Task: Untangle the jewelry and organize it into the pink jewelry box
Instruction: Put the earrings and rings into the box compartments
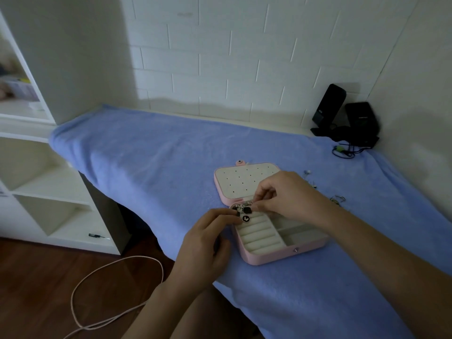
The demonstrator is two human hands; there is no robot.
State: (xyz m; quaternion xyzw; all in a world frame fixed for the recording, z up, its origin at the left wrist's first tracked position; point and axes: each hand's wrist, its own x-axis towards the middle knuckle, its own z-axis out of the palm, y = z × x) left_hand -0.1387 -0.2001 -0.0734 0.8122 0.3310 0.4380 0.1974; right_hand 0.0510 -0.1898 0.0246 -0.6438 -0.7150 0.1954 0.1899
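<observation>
The pink jewelry box (274, 256) lies open on the blue towel, its perforated cream lid (242, 181) laid flat behind it. A piece of jewelry with black charms (245, 212) hangs over the box's far-left corner, above the ring rolls. My left hand (208, 243) pinches its left end at the box's left edge. My right hand (286, 195) pinches the other end over the middle of the box. More tangled silver jewelry (337, 199) lies on the towel to the right of the box.
The blue towel (151, 162) covers a table against a white brick wall. Black devices and cables (347, 118) stand at the back right corner. White shelves (36, 192) stand at left, with a screwdriver (97, 236) on the lowest one. A cord (117, 265) loops across the wooden floor.
</observation>
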